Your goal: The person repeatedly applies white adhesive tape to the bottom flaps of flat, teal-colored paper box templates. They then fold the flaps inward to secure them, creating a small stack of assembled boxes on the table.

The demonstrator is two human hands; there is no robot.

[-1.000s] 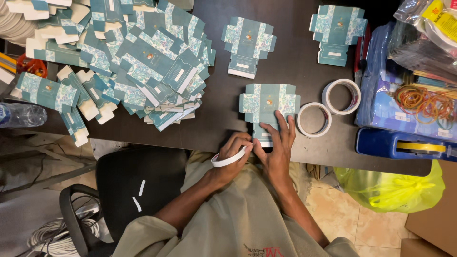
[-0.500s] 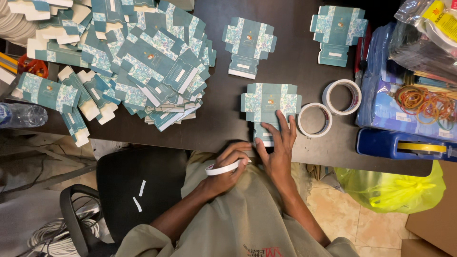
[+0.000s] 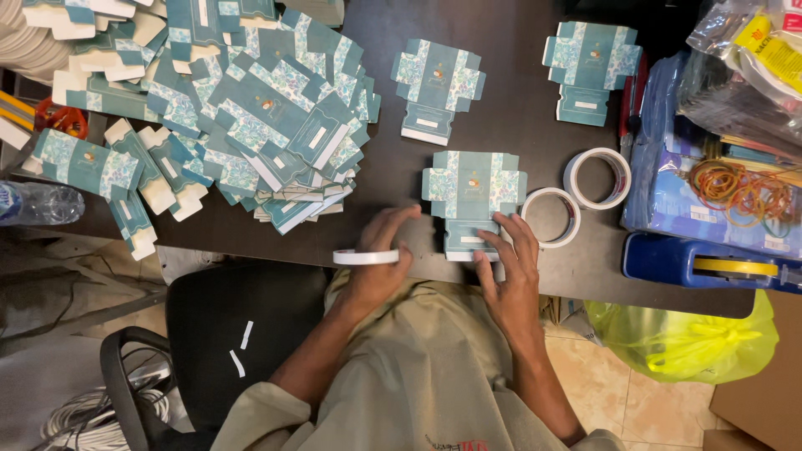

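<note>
Left hand [image 3: 380, 263] lifted tape roll [image 3: 366, 256] tableward | dark table [image 3: 518, 108] cluttered

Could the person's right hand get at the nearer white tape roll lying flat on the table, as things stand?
Probably yes. The right hand rests on the flat teal carton, and the nearer white tape roll lies just beside its fingers on the dark table. Nothing lies between them, and that hand holds nothing.
</note>
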